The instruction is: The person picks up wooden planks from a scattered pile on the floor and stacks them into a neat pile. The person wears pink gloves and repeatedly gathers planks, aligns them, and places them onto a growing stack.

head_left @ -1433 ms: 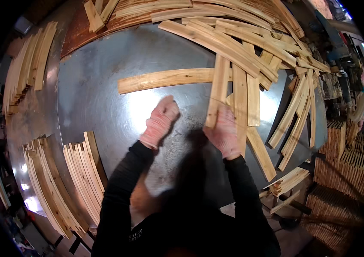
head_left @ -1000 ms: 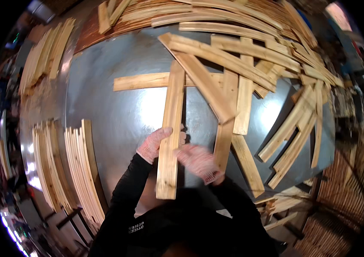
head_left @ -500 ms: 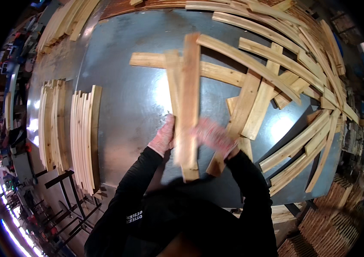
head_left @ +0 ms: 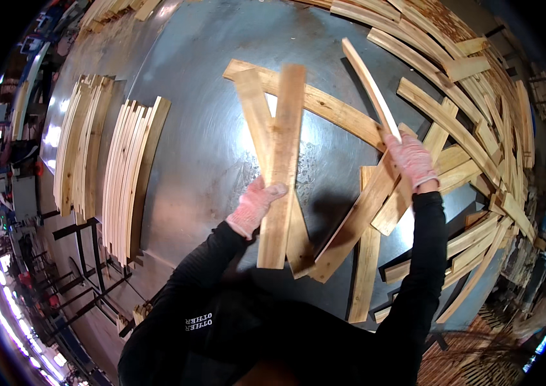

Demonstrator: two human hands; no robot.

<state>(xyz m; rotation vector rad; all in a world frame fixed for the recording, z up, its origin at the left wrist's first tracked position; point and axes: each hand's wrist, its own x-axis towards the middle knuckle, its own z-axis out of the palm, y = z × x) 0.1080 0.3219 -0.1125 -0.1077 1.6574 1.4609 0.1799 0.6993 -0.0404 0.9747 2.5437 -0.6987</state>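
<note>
My left hand (head_left: 253,206), in a pinkish work glove, is closed on a flat wooden board (head_left: 286,141), its thumb over the face. Crossing behind that board at a slant is a second wooden slat (head_left: 255,110); I cannot tell whether the same hand grips it too. Farther right, my gloved right hand (head_left: 412,162) is closed round the near end of a narrow wooden slat (head_left: 368,78), which stands edge-on and points away from me. Beneath and beside the hands, loose boards (head_left: 360,222) lie crossed on the metal table (head_left: 189,128).
Neat stacks of slats (head_left: 133,177) and boards (head_left: 83,148) stand at the table's left. A long board (head_left: 324,103) lies across the middle. Along the right side spreads a jumbled heap of slats (head_left: 453,135). A dark metal frame (head_left: 86,257) stands below the left edge.
My right hand has left the left hand's board, moved right and taken hold of another slat, whose far end has swung. My left hand keeps its board. The view has shifted slightly.
</note>
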